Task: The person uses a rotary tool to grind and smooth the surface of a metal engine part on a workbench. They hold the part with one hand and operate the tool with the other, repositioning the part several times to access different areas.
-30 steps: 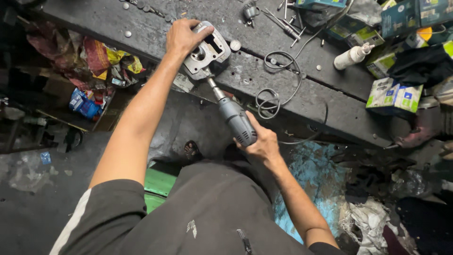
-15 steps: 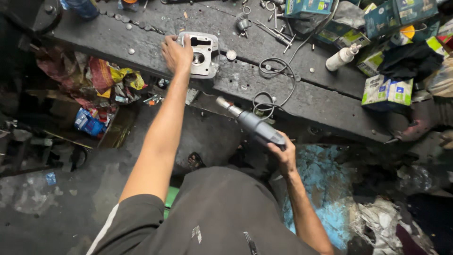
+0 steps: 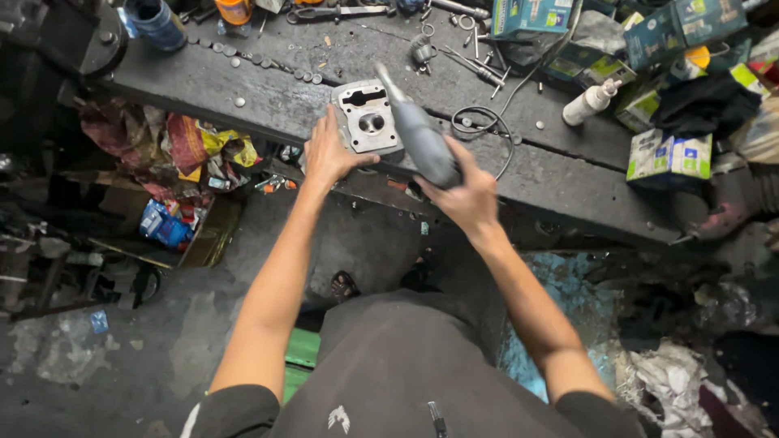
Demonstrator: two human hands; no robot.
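A grey metal engine part [image 3: 369, 119], squarish with a round bore and a rectangular opening, lies flat at the near edge of the dark, grimy surface [image 3: 568, 174]. The left hand [image 3: 329, 154] rests at its near-left corner, fingers spread and touching the part's edge rather than wrapped around it, so that grip is open and merely steadying. The right hand [image 3: 466, 195] has a closed grip around the rear of a grey handheld power tool [image 3: 422, 142], whose slim nose slants up and left across the part's right side, with the tip above its far right corner. The part thus sits between the two hands, just ahead of the left fingers and under the tool's front end. A coiled black cable [image 3: 487, 130] lies on the surface just right of the tool, and a white squeeze bottle [image 3: 591, 101] stands farther right near some cartons.
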